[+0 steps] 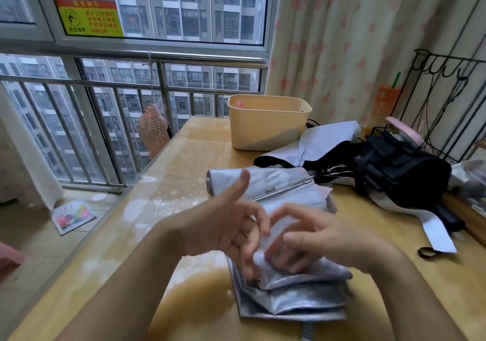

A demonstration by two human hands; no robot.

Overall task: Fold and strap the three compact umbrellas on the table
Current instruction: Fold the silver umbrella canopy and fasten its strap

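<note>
Near-centre on table, silver umbrella is laid, canopy part-pleated. One fold is pinched by left hand, thumb raised, & by right hand, fingers curled. Pleats should be flattened singly, wrapped one direction, kept tight before strapping.

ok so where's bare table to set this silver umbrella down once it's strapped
Free: the table strip along the window edge, left of the silver umbrella and yellow bin. Crowded: right side, with the other umbrellas.
</note>
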